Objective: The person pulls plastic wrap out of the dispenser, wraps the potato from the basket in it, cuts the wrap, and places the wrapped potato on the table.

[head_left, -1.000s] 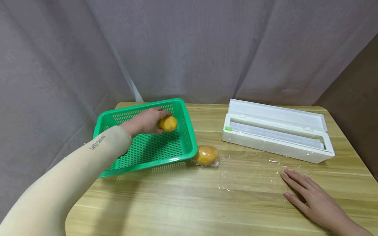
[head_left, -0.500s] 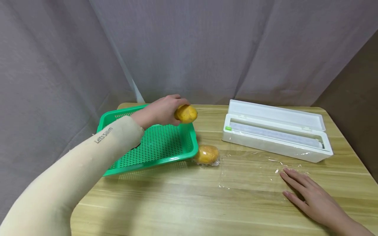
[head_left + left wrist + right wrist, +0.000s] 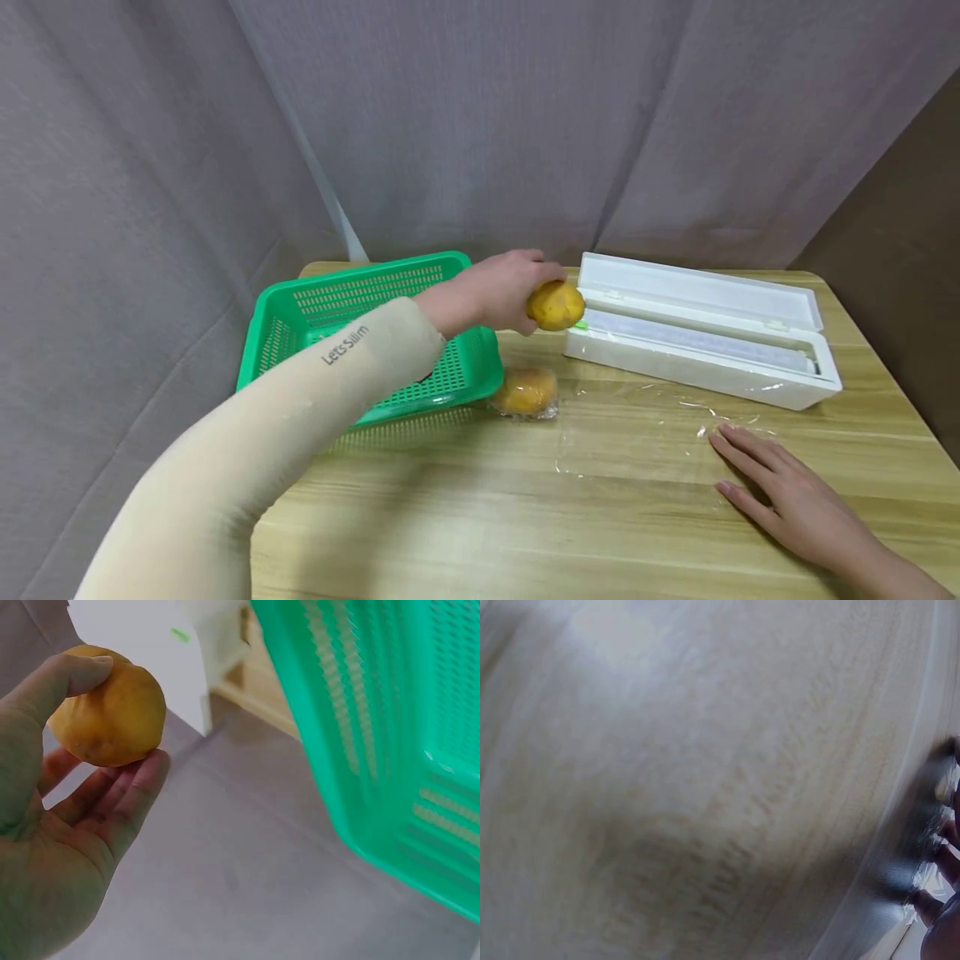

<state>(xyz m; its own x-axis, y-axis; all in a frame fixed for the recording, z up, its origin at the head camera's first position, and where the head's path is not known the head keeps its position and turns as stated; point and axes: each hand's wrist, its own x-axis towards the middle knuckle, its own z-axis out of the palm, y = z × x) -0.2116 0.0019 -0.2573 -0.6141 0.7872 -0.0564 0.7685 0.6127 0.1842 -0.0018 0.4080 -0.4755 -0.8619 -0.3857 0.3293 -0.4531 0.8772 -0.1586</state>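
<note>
Your left hand (image 3: pixel 504 292)'s got a roundish yellow fruit (image 3: pixel 556 306) pinched thumb-to-fingers, up right of the green slotted plastic basket (image 3: pixel 487 375), kinda hiding a corner of the long open white box (image 3: pixel 675 367). Your right hand (image 3: pixel 795 497) has straight fingers, thumb apart, at the clear plastic film (image 3: pixel 622 450).

Held fruit (image 3: pixel 556 306): yel. w/ brownish blotches. Basket (image 3: pixel 367 292), far L corner of table (image 3: pixel 480 533): brt green, slotted pattern. Box (image 3: pixel 675 365), nr far R corner: white, lt green tab (image 3: pixel 581 325). Table: pale tan, streaky grain. Sleeve (image 3: pixel 262 442): cream, dk lettering (image 3: pixel 345 345).
</note>
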